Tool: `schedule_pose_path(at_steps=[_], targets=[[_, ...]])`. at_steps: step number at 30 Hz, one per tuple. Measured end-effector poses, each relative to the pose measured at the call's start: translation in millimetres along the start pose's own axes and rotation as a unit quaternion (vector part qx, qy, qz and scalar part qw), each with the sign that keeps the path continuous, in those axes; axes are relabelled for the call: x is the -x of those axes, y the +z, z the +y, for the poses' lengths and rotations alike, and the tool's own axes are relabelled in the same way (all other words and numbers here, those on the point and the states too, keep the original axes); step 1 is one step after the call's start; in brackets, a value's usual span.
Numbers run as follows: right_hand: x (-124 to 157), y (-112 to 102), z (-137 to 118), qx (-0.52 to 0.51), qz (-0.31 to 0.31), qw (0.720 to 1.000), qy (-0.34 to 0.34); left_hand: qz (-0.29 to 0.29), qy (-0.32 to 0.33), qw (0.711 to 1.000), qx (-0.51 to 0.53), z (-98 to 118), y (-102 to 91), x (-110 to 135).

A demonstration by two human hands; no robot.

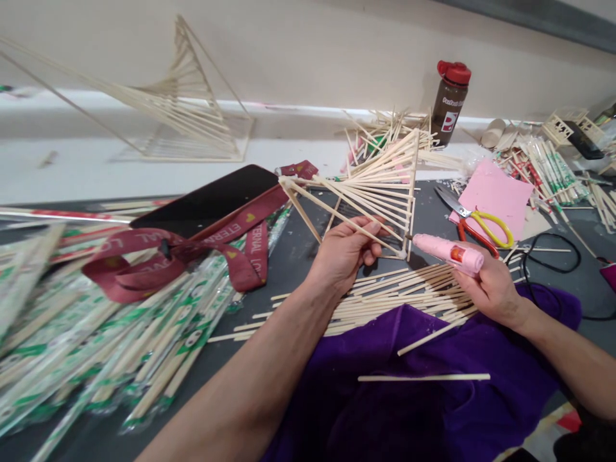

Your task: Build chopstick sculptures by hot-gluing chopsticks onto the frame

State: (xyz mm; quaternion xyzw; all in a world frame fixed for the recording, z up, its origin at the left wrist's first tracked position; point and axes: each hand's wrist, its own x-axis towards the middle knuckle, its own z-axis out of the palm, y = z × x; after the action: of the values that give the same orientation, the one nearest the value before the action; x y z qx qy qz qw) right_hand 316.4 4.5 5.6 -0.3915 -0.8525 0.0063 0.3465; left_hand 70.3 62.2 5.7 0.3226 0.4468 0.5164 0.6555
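Note:
My left hand [347,251] pinches a thin wooden stick of a chopstick frame [380,186], a twisted fan of sticks standing on the dark table. My right hand [486,285] is wrapped round a pink glue gun [448,253], whose nozzle points left at the frame's lower right corner. Loose bare chopsticks [404,292] lie in a pile under both hands. Two single sticks [423,377] rest on a purple cloth [433,398] in front of me.
Wrapped chopstick packets [96,340] cover the left side, with a red lanyard [192,253] and a black phone [212,199]. Scissors [476,221] lie on pink paper [495,192]. A brown bottle [450,102] stands behind. Another stick sculpture [192,109] stands at the back left.

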Motion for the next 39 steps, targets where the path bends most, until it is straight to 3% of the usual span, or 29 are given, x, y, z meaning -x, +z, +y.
schedule_pose_path(at_steps=[18, 21, 24, 28, 31, 36, 39], targets=[[1.4, -4.0, -0.7, -0.012, -0.020, 0.999, 0.036, 0.008, 0.002, 1.000, 0.008, -2.3, -1.1, -1.8], [3.2, -8.8, 2.2, -0.021, 0.003, 0.998, 0.052, 0.006, -0.001, 1.000, 0.011, -2.1, -1.1, -2.4], [3.4, -14.4, 3.1, -0.046, 0.040, 0.992, 0.114, 0.005, -0.003, 1.000, 0.009, -1.7, -1.2, -2.6], [-1.3, -21.5, 5.3, -0.167, 0.096, 0.948, 0.253, 0.006, -0.001, 1.000, 0.004, -1.4, -1.3, -2.5], [-7.5, -30.4, 18.5, -0.226, 0.158, 0.910, 0.310, 0.002, 0.003, 1.000, 0.001, -1.6, -1.2, -3.0], [-12.8, -56.5, 64.7, -0.209, 0.256, 0.874, 0.357, -0.004, 0.003, 1.000, -0.001, -2.4, -2.4, -4.9], [-6.3, -70.5, 94.2, -0.238, 0.245, 0.834, 0.433, -0.006, -0.003, 1.000, 0.006, -2.1, -3.7, -6.3]])
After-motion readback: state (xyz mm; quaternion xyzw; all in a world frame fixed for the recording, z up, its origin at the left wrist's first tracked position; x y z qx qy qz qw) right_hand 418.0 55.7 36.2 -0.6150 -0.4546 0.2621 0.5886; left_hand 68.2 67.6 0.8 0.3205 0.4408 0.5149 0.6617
